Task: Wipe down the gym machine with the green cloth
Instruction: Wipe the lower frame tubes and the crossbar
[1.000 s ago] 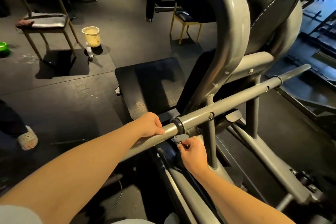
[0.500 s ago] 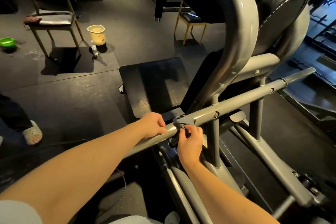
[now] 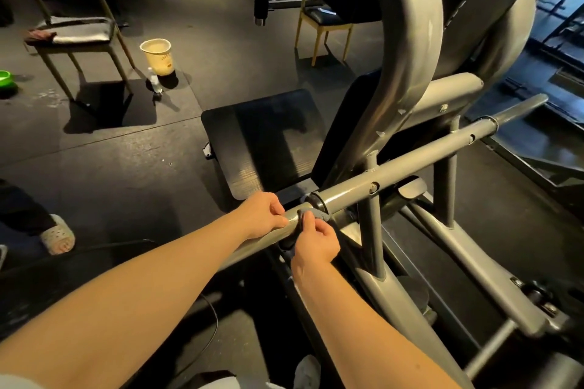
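One view only is coming in: the head camera, riding on the person, looking forward and steeply down. The wide lens is bending straight lines, and the gym machine (image 3: 410, 57) is filling the right half, its curved upright running out of the top edge. Its grey bar (image 3: 395, 174) is crossing mid-frame from lower left to upper right. Both forearms are entering from the bottom edge. The left hand (image 3: 264, 215) and right hand (image 3: 316, 243) are meeting on the bar just below centre, near enough that the cloth (image 3: 317, 215) in the right fingers (image 3: 308, 223) is showing. Farther off, upper left, I am seeing the floor (image 3: 126, 151), a bucket (image 3: 157, 55) and a chair (image 3: 79, 31).
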